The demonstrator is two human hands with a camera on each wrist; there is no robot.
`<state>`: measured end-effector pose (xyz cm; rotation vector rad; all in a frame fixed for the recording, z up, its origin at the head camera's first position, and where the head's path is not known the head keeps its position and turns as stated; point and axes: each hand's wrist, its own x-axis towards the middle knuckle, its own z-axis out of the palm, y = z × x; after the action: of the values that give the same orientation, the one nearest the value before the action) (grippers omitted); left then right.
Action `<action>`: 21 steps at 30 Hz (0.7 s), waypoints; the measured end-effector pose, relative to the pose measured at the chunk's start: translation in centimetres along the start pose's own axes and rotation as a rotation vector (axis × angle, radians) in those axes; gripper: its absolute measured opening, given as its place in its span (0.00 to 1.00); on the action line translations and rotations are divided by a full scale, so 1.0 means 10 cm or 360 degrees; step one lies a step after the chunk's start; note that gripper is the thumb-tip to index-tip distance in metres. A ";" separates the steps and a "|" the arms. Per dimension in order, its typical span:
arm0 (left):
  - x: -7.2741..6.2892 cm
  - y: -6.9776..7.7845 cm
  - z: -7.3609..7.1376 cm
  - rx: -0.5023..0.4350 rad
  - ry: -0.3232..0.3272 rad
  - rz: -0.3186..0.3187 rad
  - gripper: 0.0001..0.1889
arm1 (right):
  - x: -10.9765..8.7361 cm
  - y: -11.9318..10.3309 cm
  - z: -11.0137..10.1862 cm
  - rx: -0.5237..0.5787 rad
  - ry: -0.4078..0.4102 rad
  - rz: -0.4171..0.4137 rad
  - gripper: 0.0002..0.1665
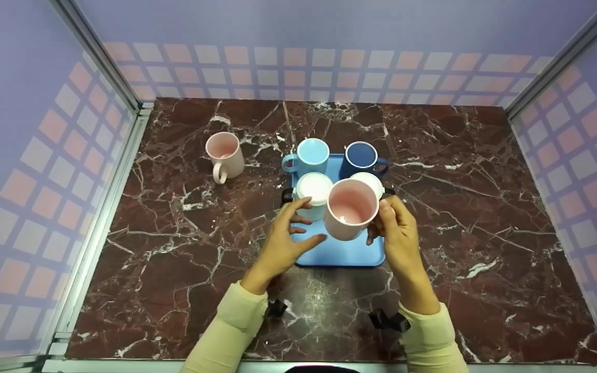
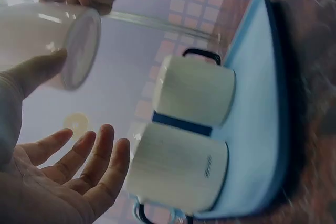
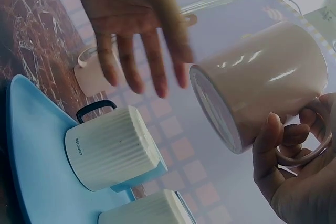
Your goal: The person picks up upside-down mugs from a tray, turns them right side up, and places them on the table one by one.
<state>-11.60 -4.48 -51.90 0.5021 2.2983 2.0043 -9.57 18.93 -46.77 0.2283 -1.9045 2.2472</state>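
My right hand (image 1: 399,235) grips the handle of a pink mug (image 1: 347,223) and holds it raised over the blue tray (image 1: 342,254), mouth tilted toward the head camera. Its fingers (image 3: 268,145) curl about the handle in the right wrist view. To the mug's left, my left hand (image 1: 282,235) is spread with fingers apart and grips nothing. Just beyond that hand on the tray stands a white ribbed mug (image 1: 315,189) with a white top and black handle. A second white mug (image 1: 370,181) is partly hidden behind the raised pink mug.
On the tray's far part stand a light blue mug (image 1: 313,153) and a dark blue mug (image 1: 360,154). Another pink mug (image 1: 228,155) stands on the marbled table (image 1: 174,259) to the left. Tiled purple walls (image 1: 298,67) enclose the back and sides.
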 end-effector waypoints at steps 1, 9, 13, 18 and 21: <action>-0.01 -0.03 -0.02 0.0012 0.0015 -0.0015 0.43 | 0.00 0.00 0.00 0.0001 0.0001 0.0002 0.17; -0.09 -0.22 -0.16 0.0188 0.0093 -0.0156 0.35 | -0.01 -0.01 -0.03 0.0042 -0.0002 0.0015 0.16; -0.12 -0.31 -0.18 0.0328 0.0155 -0.0235 0.34 | -0.01 -0.02 -0.04 0.0050 -0.0005 0.0011 0.16; -0.15 -0.41 -0.16 0.0507 0.0167 -0.0377 0.34 | -0.01 -0.02 -0.04 0.0038 -0.0004 -0.0010 0.16; -0.16 -0.47 -0.15 0.0572 0.0142 -0.0469 0.34 | -0.01 -0.01 -0.04 0.0038 -0.0010 -0.0022 0.16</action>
<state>-11.44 -6.88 -56.50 0.0769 2.6158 1.5199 -9.47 19.30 -46.71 0.2513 -1.8739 2.2643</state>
